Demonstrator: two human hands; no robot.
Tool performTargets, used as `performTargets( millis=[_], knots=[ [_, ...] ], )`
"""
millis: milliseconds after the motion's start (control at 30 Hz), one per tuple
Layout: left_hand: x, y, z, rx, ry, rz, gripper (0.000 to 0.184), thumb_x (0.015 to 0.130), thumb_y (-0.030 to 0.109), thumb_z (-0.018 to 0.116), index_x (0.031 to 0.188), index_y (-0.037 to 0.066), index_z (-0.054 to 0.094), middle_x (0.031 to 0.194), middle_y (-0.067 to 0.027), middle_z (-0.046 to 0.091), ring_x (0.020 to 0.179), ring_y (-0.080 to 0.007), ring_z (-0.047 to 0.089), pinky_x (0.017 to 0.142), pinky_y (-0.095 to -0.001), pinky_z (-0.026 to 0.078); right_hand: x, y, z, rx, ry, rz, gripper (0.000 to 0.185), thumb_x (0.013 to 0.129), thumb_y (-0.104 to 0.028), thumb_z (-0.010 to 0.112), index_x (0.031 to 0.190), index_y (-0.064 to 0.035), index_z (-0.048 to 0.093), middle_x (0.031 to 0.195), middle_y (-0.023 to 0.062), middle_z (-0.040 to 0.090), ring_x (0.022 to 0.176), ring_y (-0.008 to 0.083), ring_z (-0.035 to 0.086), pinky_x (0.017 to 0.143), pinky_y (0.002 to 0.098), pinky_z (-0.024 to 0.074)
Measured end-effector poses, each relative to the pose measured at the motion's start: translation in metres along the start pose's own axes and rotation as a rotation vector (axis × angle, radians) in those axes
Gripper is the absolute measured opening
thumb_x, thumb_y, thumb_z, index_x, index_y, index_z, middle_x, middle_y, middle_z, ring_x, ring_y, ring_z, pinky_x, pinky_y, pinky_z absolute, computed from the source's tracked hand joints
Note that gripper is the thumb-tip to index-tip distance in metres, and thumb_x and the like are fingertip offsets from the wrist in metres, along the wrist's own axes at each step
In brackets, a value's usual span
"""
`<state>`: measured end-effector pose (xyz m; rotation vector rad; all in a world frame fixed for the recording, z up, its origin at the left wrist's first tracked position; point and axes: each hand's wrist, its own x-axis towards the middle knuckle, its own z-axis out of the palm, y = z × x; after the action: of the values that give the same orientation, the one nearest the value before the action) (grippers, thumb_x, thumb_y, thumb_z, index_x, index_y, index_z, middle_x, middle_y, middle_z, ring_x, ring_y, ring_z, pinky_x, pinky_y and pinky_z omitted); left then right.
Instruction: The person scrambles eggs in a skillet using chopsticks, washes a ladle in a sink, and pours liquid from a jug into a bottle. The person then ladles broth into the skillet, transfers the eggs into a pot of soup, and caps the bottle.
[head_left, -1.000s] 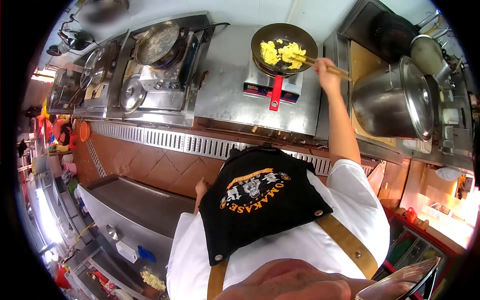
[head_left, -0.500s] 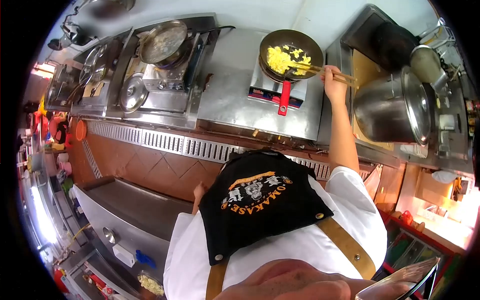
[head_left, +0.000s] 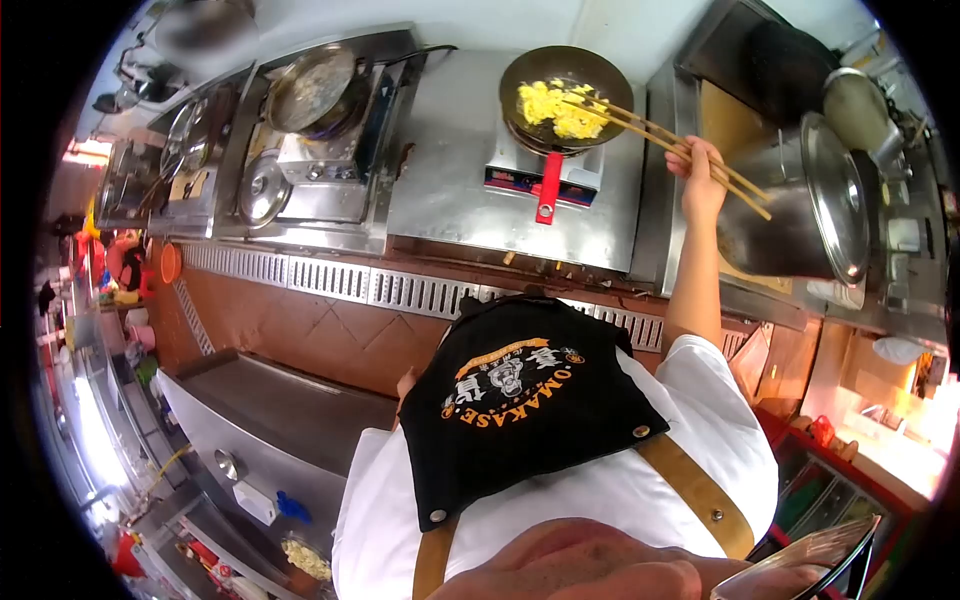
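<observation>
The work area is a kitchen, with a white wall (head_left: 500, 22) behind the steel fittings and a reddish tiled floor (head_left: 280, 310) in front of them. A metal table (head_left: 440, 170) stands against the wall, ahead of the person. To its right, a large lidded pot (head_left: 760, 235) rests on the adjoining surface. The person faces the table and wears a black apron (head_left: 460, 480).

A portable stove (head_left: 508, 168) sits on the table and carries a dark frying pan (head_left: 585, 68). The red handle (head_left: 550, 185) of the pan projects past the near edge of the stove, toward the person.

The right hand (head_left: 698, 165) is closed around the chopsticks (head_left: 630, 124). The left hand (head_left: 407, 381) is low at the apron's left edge, largely hidden; whether it is open or closed cannot be determined.

Relative to the right hand, the frying pan lies forward and to the left. The right hand is the nearer of the two; the left is well apart from the pan. Yellow egg pieces (head_left: 545, 103) lie inside the pan. The chopsticks' long axis runs obliquely, from near right to far left, over the pan's right rim, with the tips at the egg pieces.
</observation>
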<state>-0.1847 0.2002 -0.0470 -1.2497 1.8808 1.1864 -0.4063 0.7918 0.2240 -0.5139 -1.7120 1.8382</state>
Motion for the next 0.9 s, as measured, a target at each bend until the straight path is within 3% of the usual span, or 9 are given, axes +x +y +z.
performTargets(
  millis=[100, 233, 367, 433, 467, 567, 600, 733, 900],
  knots=[
    [0.021, -0.013, 0.011, 0.348, -0.018, 0.164, 0.034, 0.091, 0.028, 0.055, 0.104, -0.002, 0.058, 0.094, -0.0141, 0.062, 0.083, -0.0227, 0.06, 0.065, -0.0305, 0.048, -0.014, 0.033, -0.038, -0.014, 0.064, 0.116, 0.024, 0.096, -0.022, 0.05, 0.106, -0.0009, 0.057, 0.091, 0.0119, 0.065, 0.075, 0.019, 0.066, 0.064, 0.027, 0.0546],
    [0.027, 0.007, 0.02, 0.523, -0.046, 0.265, 0.031, 0.091, 0.028, 0.055, 0.102, -0.001, 0.057, 0.092, -0.0123, 0.061, 0.08, -0.0214, 0.06, 0.062, -0.0293, 0.047, -0.043, 0.032, -0.053, 0.358, 0.221, 0.108, 0.025, 0.097, -0.022, 0.049, 0.107, -0.0003, 0.056, 0.093, 0.0137, 0.064, 0.078, 0.0219, 0.067, 0.064, 0.0289, 0.0562],
    [0.025, 0.059, 0.031, 0.112, -0.098, 0.121, 0.029, 0.091, 0.028, 0.055, 0.099, 0.001, 0.057, 0.09, -0.0105, 0.06, 0.078, -0.02, 0.059, 0.059, -0.028, 0.047, -0.053, 0.044, -0.082, 0.17, 0.13, 0.126, 0.025, 0.097, -0.019, 0.048, 0.111, 0.0012, 0.054, 0.098, 0.0148, 0.062, 0.087, 0.0244, 0.066, 0.074, 0.0322, 0.0551],
    [0.017, 0.089, 0.038, -0.117, -0.101, 0.042, 0.028, 0.091, 0.028, 0.055, 0.098, 0.001, 0.057, 0.089, -0.0096, 0.059, 0.077, -0.0193, 0.059, 0.058, -0.0274, 0.046, -0.066, 0.029, -0.088, -0.016, 0.195, -0.274, 0.017, 0.095, -0.012, 0.049, 0.101, 0.0018, 0.057, 0.1, 0.0139, 0.062, 0.087, 0.02, 0.065, 0.071, 0.0289, 0.0548],
    [0.014, 0.103, 0.045, -0.178, -0.098, 0.026, 0.027, 0.091, 0.028, 0.055, 0.098, 0.002, 0.056, 0.089, -0.0092, 0.059, 0.076, -0.019, 0.059, 0.057, -0.027, 0.046, -0.06, 0.037, -0.109, -0.37, 0.131, -0.47, 0.011, 0.091, -0.005, 0.053, 0.1, -0.0019, 0.058, 0.099, 0.0139, 0.061, 0.081, 0.0241, 0.065, 0.07, 0.0307, 0.0535],
    [0.011, 0.123, 0.061, -0.247, -0.09, 0.0, 0.026, 0.09, 0.028, 0.055, 0.096, 0.002, 0.056, 0.088, -0.0083, 0.059, 0.075, -0.0183, 0.058, 0.056, -0.0264, 0.046, -0.05, 0.059, -0.146, -0.997, -0.077, -0.671, 0.018, 0.083, 0.001, 0.058, 0.099, -0.0069, 0.058, 0.099, 0.0143, 0.058, 0.079, 0.0315, 0.063, 0.07, 0.0347, 0.0522],
    [0.007, 0.128, 0.066, -0.268, -0.101, 0.072, 0.023, 0.09, 0.026, 0.056, 0.095, 0.004, 0.055, 0.085, -0.006, 0.057, 0.072, -0.0164, 0.057, 0.055, -0.025, 0.044, -0.046, 0.082, -0.161, -1.05, -0.207, -0.582, 0.023, 0.079, -0.001, 0.058, 0.1, -0.0107, 0.057, 0.107, 0.015, 0.054, 0.091, 0.0368, 0.057, 0.078, 0.0385, 0.0498],
    [-0.035, 0.13, 0.079, -0.338, -0.098, 0.189, 0.016, 0.09, 0.022, 0.057, 0.095, 0.006, 0.053, 0.081, -0.0029, 0.056, 0.068, -0.0128, 0.055, 0.053, -0.0216, 0.042, -0.036, 0.134, -0.197, -1.31, -0.654, -0.489, 0.021, 0.083, -0.011, 0.052, 0.104, -0.0094, 0.054, 0.115, 0.0176, 0.049, 0.107, 0.0355, 0.05, 0.09, 0.0407, 0.043],
    [-0.021, 0.041, 0.058, -0.449, -0.114, 0.127, 0.015, 0.09, 0.022, 0.058, 0.096, 0.008, 0.054, 0.076, -0.0016, 0.054, 0.06, -0.0119, 0.051, 0.046, -0.0248, 0.04, -0.034, 0.146, -0.198, -1.484, -0.742, -0.452, 0.027, 0.08, -0.009, 0.052, 0.108, -0.0058, 0.055, 0.11, 0.018, 0.05, 0.104, 0.0357, 0.05, 0.088, 0.041, 0.0434]
  ],
)
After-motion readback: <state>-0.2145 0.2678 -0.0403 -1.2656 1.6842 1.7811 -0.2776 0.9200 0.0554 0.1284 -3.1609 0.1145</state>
